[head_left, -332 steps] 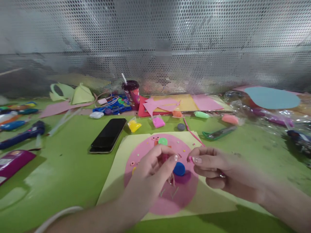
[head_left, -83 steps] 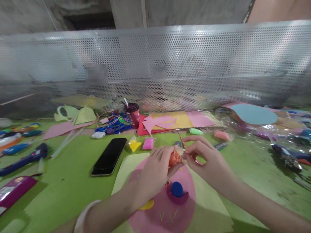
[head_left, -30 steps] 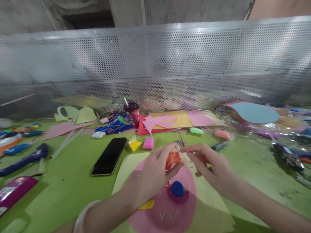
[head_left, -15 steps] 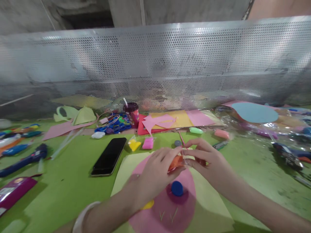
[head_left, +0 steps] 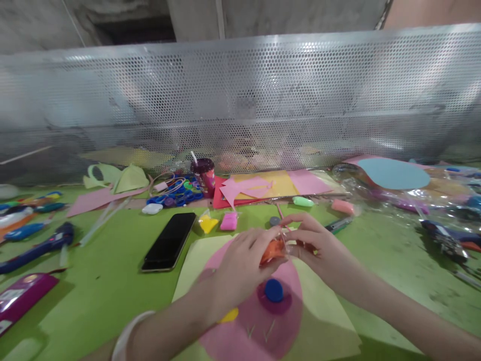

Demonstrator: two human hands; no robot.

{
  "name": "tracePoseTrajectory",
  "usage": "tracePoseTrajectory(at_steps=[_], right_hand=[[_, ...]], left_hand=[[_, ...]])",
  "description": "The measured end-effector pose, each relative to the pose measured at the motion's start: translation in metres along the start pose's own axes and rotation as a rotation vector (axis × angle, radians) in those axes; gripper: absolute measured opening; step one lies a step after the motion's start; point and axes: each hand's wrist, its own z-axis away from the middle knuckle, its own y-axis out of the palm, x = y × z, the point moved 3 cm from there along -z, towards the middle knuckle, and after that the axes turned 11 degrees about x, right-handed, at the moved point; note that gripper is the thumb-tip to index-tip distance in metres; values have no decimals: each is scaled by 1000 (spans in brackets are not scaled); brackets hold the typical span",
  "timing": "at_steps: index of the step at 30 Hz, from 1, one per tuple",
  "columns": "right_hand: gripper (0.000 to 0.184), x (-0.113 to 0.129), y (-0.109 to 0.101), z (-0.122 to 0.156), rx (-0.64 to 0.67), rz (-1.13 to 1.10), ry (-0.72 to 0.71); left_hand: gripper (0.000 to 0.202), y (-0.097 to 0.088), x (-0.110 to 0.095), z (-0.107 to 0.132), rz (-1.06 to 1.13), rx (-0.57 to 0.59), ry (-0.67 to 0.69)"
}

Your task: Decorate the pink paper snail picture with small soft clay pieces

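Observation:
My left hand (head_left: 240, 263) is closed around a packet of orange modelling clay (head_left: 273, 250) in a clear wrapper. The fingers of my right hand (head_left: 313, 243) pinch the wrapper at the packet's right end. Both hands are over a pink paper oval (head_left: 278, 328), which lies on pale yellow sheets (head_left: 323, 321). On the oval sit a blue cap (head_left: 274, 291) on a dark pink round piece and two small V-shaped marks. A yellow piece (head_left: 230, 315) shows by my left wrist.
A black phone (head_left: 171, 240) lies left of the sheets. Behind are yellow clay (head_left: 208, 223), pink clay (head_left: 229, 221), a grey disc (head_left: 274, 221) and a lidded cup (head_left: 204, 176). A utility knife (head_left: 339, 224) lies right; glue guns (head_left: 41, 249) left. A perforated metal panel (head_left: 263, 100) stands behind.
My right hand has shifted slightly, and more of the utility knife shows beside it. Both hands keep hold of the orange clay packet. The other things stay in place.

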Motion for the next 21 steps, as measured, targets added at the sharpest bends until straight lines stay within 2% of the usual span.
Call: tracePoseTrajectory(at_steps=[7, 12, 17, 21], right_hand=[[22, 0, 4, 1, -42, 23, 0], [22, 4, 1, 2, -159, 45, -52], [21, 2, 4, 3, -103, 104, -93], [23, -1, 4, 3, -167, 171, -162]], left_hand=[[40, 0, -5, 1, -107, 5, 80], [35, -2, -6, 0, -39, -17, 15], [34, -2, -6, -1, -30, -21, 16], [34, -1, -6, -2, -39, -7, 16]])
